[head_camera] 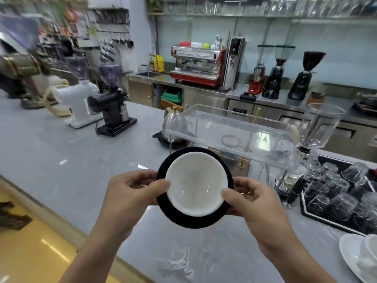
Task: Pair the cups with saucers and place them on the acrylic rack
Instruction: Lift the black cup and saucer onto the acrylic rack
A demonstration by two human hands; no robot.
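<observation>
A white cup (pixel 196 183) sits on a black saucer (pixel 179 218), held in the air above the grey counter. My left hand (pixel 133 193) grips the saucer's left edge, thumb on the cup's rim. My right hand (pixel 252 199) grips the right edge, thumb also on the rim. Just beyond the pair stands the clear acrylic rack (pixel 234 129) on thin legs, its top shelf bare. A white saucer (pixel 353 256) with a white cup (pixel 372 247) on it lies at the counter's lower right corner.
A black tray (pixel 306 213) of several upturned glasses lies right of the rack. A glass siphon brewer (pixel 318 127) stands behind it. A glass kettle (pixel 173 123) sits left of the rack. Two grinders (pixel 98 107) stand at the far left of the counter (pixel 71 160).
</observation>
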